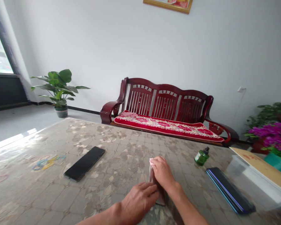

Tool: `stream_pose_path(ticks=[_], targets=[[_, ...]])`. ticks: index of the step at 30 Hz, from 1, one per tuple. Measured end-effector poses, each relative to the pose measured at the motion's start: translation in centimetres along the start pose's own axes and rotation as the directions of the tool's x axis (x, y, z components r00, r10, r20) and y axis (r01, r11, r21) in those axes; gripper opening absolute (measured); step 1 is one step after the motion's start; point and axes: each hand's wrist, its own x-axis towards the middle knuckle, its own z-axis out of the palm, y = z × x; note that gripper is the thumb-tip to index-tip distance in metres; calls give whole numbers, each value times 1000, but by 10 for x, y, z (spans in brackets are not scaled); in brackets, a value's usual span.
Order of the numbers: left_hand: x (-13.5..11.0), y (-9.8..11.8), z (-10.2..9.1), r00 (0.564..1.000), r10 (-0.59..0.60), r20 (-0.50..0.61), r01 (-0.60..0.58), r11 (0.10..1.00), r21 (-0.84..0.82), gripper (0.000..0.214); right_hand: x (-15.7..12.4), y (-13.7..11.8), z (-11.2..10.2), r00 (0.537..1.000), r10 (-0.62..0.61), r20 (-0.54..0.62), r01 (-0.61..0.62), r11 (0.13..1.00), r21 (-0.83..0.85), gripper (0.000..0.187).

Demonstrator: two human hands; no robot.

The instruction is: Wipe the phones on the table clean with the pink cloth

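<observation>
A flat, phone-sized, dark reddish-brown object point(161, 197) is at the front middle of the table, partly covered by both hands; its exact kind I cannot make out. My left hand point(140, 198) rests at its left side, fingers together and bent over its near part. At the far end, my right hand point(162, 172) is closed around a small whitish-pink piece of cloth or tissue point(151, 161), pressing it against the object. Only a corner of that piece shows past the fingertips.
Left of my hands lie a black phone point(84, 163) and several coloured rubber bands point(46, 162). To the right are a green pump bottle point(202, 156), stacked phones point(229, 190) and a clear plastic box point(248, 175). A wooden sofa point(166, 103) stands behind the table point(117, 200).
</observation>
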Motion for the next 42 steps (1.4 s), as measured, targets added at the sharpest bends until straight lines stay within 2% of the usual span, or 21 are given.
stream_pose_path(ticks=[5,12,19,27,35,42], targets=[[2,0,-3,999,-2,32,3,1000,-14,5,-23,-11,-4,995,-100,5,100,995,2,29],[4,2,-8,998,-16,60,17,1000,-16,4,-16,-6,-9,1000,-20,10,20,999,25,30],[4,2,-4,1000,-16,23,16,1000,-8,7,-33,-12,-20,991,-86,107,74,991,110,27],[5,3,-9,998,-16,66,17,1000,-10,8,-24,-11,-14,997,42,58,-43,999,31,30],[4,0,0,999,-13,38,13,1000,-14,11,-39,-11,-20,994,-19,105,15,999,38,27],[3,2,-5,999,-22,42,24,999,-35,10,-30,-11,-17,995,71,70,-69,997,-39,28]])
